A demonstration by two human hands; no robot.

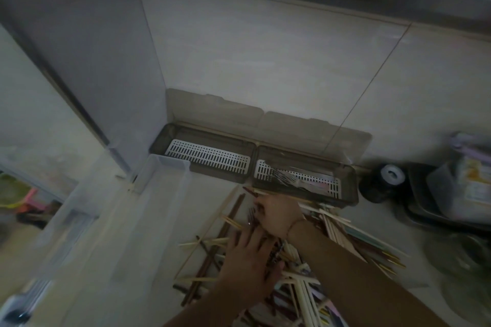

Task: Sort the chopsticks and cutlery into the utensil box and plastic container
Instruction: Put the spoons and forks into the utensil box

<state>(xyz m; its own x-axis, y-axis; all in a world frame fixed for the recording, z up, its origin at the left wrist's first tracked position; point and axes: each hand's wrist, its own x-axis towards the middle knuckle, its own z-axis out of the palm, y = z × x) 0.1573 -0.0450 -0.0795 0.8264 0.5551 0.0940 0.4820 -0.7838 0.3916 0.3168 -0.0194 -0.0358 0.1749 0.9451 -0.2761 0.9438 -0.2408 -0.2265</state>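
1. The picture is dim. A pile of chopsticks (289, 268), pale and dark ones mixed, lies on the light counter (159, 233) in the lower middle and spreads out to the right.
2. The left hand (249, 260) lies flat on top of the pile. Its fingers (239, 236) are straight and a little spread, and they point away from the person. They press on the sticks and do not curl around any stick.
3. The right hand (277, 214) is just beyond the left hand, and its forearm crosses over the right part of the pile. Its fingers (261, 206) are bent at the far edge of the pile, and dark sticks (251, 191) come out from between them toward the box. They seem to pinch these sticks, but the grip itself is blurred.
4. A thin band (293, 224) is on the right wrist.
5. The utensil box (354, 188) stands against the wall with both lids open. It has two compartments with white slotted trays.
6. The left compartment (210, 156) shows only its tray. In the right compartment (305, 178) some cutlery (285, 178) lies on the tray, just beyond the right fingertips.
7. The clear plastic container (164, 167) stands to the left of the pile, with its far end touching the box.
8. Dark round things and a container (451, 194) stand at the right edge.
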